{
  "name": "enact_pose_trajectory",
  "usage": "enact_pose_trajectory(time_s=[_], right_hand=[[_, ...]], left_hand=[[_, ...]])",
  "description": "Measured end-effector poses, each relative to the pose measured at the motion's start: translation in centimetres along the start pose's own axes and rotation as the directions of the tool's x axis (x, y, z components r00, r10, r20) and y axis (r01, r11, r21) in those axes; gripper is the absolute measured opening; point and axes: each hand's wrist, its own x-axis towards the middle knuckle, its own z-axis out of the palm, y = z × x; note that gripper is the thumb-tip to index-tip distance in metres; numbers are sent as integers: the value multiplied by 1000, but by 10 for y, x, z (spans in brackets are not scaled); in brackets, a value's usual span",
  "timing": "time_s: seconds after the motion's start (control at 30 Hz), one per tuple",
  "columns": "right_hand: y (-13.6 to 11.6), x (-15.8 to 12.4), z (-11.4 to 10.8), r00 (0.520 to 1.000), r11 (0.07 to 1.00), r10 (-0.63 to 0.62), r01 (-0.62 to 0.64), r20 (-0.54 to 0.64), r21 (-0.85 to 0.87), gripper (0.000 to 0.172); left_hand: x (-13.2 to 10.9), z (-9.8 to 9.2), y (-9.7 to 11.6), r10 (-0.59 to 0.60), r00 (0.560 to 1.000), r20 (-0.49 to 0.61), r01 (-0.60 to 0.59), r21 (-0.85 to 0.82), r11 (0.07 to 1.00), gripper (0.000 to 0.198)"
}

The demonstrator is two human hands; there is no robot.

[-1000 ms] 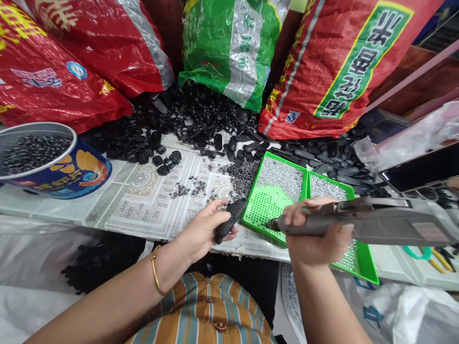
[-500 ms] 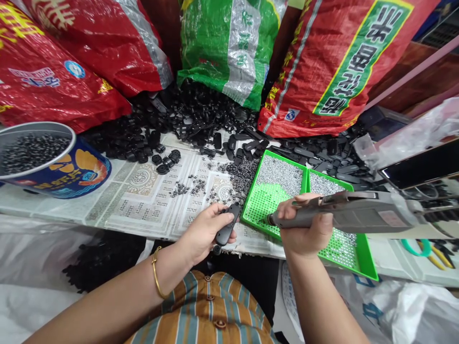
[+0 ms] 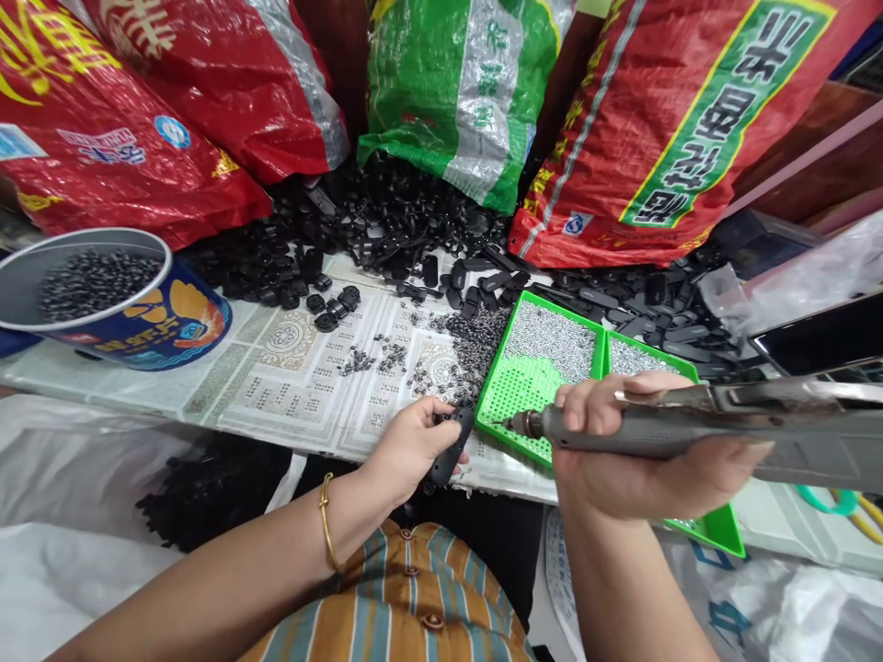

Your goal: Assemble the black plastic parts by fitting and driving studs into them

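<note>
My left hand point(image 3: 412, 448) is closed around a long black plastic piece point(image 3: 452, 450), held over the near edge of the table. My right hand point(image 3: 635, 455) grips a grey electric screwdriver point(image 3: 696, 430) lying level, its bit pointing left at the upper end of the black piece, with a small gap between. Just behind the bit lies a green perforated tray point(image 3: 524, 395) filled with small silver screws.
A blue tin point(image 3: 114, 303) of black bits stands at the left. Piles of black plastic parts point(image 3: 386, 230) lie below red and green sacks point(image 3: 455, 83) at the back. Small dark screws point(image 3: 469, 336) are scattered on the printed paper. Yellow-handled pliers point(image 3: 848, 506) lie at the right.
The screwdriver has come nearer and its bit has moved left toward the black piece. My left hand has turned the piece slightly and holds it in much the same place.
</note>
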Motion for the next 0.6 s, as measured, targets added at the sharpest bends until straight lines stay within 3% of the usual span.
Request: enact_pose_trajectory(time_s=[0.23, 0.6], right_hand=[[9, -5, 25, 998, 999, 47, -47, 30, 3, 38], [16, -7, 26, 995, 996, 93, -93, 40, 1, 36]], left_hand=[[4, -1, -5, 29, 1000, -4, -29, -19, 999, 16], [4, 2, -2, 23, 1000, 7, -23, -43, 999, 15]])
